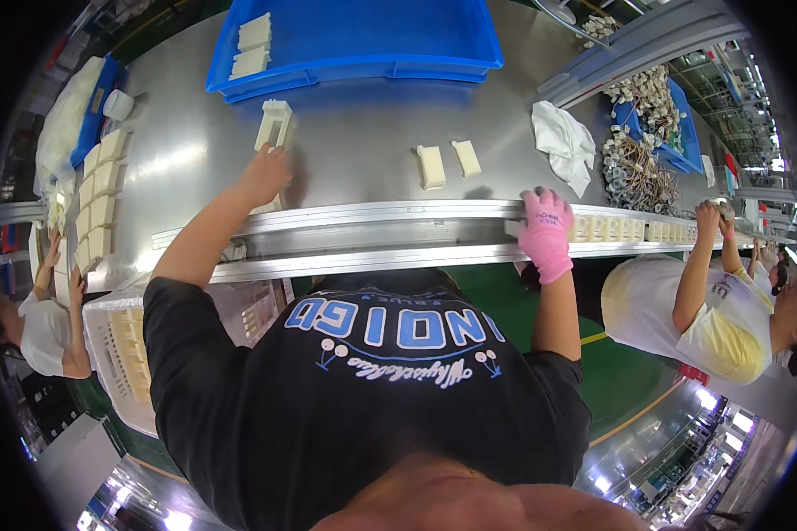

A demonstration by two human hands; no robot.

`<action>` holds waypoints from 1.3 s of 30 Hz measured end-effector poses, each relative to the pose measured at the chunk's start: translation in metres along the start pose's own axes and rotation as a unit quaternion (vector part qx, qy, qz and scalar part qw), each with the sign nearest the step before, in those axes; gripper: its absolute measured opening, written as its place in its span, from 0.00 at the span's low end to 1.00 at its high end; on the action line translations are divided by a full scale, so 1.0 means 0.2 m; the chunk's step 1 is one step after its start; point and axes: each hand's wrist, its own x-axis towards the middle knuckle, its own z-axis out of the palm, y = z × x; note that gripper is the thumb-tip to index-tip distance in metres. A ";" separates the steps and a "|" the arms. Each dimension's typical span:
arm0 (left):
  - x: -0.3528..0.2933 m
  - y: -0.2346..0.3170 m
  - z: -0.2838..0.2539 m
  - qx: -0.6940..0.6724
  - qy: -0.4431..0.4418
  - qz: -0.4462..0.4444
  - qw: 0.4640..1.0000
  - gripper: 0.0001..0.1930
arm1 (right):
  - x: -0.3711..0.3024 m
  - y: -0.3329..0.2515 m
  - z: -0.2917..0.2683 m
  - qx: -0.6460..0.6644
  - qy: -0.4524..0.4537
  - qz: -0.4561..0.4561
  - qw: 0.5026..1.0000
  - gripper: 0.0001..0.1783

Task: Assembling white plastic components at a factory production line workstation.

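My bare left hand [267,175] is closed on the near end of a cream plastic housing [275,117], an open rectangular frame, which it holds at the metal tabletop. Under that hand, beside the rail, another pale piece shows in part. My right hand [547,232], in a pink glove, is curled over the double metal rail [398,209] at the table's front edge. What its fingers hold, if anything, is hidden. Just right of it, a row of cream housings [607,229] sits in the rail channel. Two cream blocks [431,168] lie on the table between my hands.
A blue tray [354,69] with cream parts stands at the back. White cloth [565,146] and bundled wired parts [636,168] lie right. Stacked cream blocks [100,199] stand left, above a white crate [119,354]. Co-workers [655,292] sit on both sides.
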 end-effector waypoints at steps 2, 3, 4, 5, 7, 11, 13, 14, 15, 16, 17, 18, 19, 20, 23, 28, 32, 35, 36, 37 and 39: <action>-0.02 -0.02 0.18 0.000 0.011 0.058 0.998 0.06 | 0.02 0.03 0.03 -0.075 0.063 0.018 0.995 0.21; 0.00 -0.02 0.17 0.000 0.011 0.059 0.998 0.06 | 0.07 0.04 0.05 -0.075 0.063 0.019 0.995 0.21; 0.03 -0.02 0.14 0.013 -0.027 0.087 0.996 0.06 | 0.13 0.04 0.07 0.043 0.024 0.013 0.999 0.21; 0.04 -0.01 0.11 0.026 -0.065 0.114 0.991 0.06 | 0.21 0.05 0.09 0.160 -0.015 0.005 0.987 0.21; 0.09 0.03 -0.01 -0.067 -0.071 0.073 0.993 0.07 | 0.36 0.01 0.19 0.191 0.019 -0.043 0.981 0.18; 0.22 0.13 -0.20 -0.309 0.074 -0.073 0.945 0.12 | 0.69 -0.09 0.34 0.120 -0.154 0.005 0.981 0.19; 0.26 0.20 -0.34 -0.447 0.151 -0.132 0.872 0.11 | 0.75 -0.13 0.44 0.102 -0.229 0.018 0.968 0.21; 0.31 0.24 -0.35 -0.447 0.152 -0.137 0.871 0.11 | 0.75 -0.15 0.50 0.081 -0.222 0.026 0.971 0.22; 0.36 0.29 -0.32 -0.515 0.265 -0.152 0.801 0.11 | 0.77 -0.18 0.53 0.060 -0.216 0.031 0.974 0.24; 0.39 0.33 -0.29 -0.571 0.373 -0.167 0.712 0.11 | 0.76 -0.23 0.47 0.059 -0.217 0.022 0.974 0.24; 0.42 0.36 -0.27 -0.570 0.374 -0.175 0.710 0.11 | 0.73 -0.28 0.40 0.072 -0.218 0.022 0.973 0.24; 0.45 0.39 -0.27 -0.696 0.302 -0.210 0.617 0.11 | 0.71 -0.30 0.35 0.087 -0.219 0.027 0.971 0.24; 0.48 0.41 -0.29 -0.800 0.221 -0.235 0.505 0.11 | 0.72 -0.30 0.35 0.086 -0.219 0.025 0.972 0.24; 0.49 0.45 -0.31 -0.800 0.222 -0.236 0.505 0.11 | 0.72 -0.30 0.35 0.093 -0.217 0.040 0.971 0.24; 0.52 0.51 -0.33 -0.869 0.163 -0.238 0.402 0.13 | 0.74 -0.26 0.37 0.193 -0.098 0.031 0.976 0.20; 0.47 0.58 -0.33 -0.842 0.191 -0.198 0.464 0.16 | 0.55 -0.43 -0.03 0.646 -0.233 -0.009 0.726 0.11; 0.42 0.65 -0.48 -0.843 0.192 -0.140 0.483 0.16 | 0.45 -0.63 0.01 0.577 -0.046 -0.059 0.813 0.12; 0.44 0.65 -0.35 -0.800 0.289 -0.069 0.521 0.16 | 0.37 -0.72 0.03 0.465 0.152 -0.128 0.863 0.14; 0.43 0.65 -0.39 -0.802 0.286 -0.066 0.521 0.16 | 0.36 -0.73 0.03 0.492 0.174 -0.129 0.843 0.16; 0.41 0.65 -0.45 -0.833 0.278 -0.054 0.475 0.16 | 0.35 -0.72 0.03 0.519 0.197 -0.131 0.822 0.18; 0.40 0.65 -0.46 -0.862 0.269 -0.040 0.427 0.17 | 0.35 -0.72 0.03 0.519 0.179 -0.127 0.826 0.19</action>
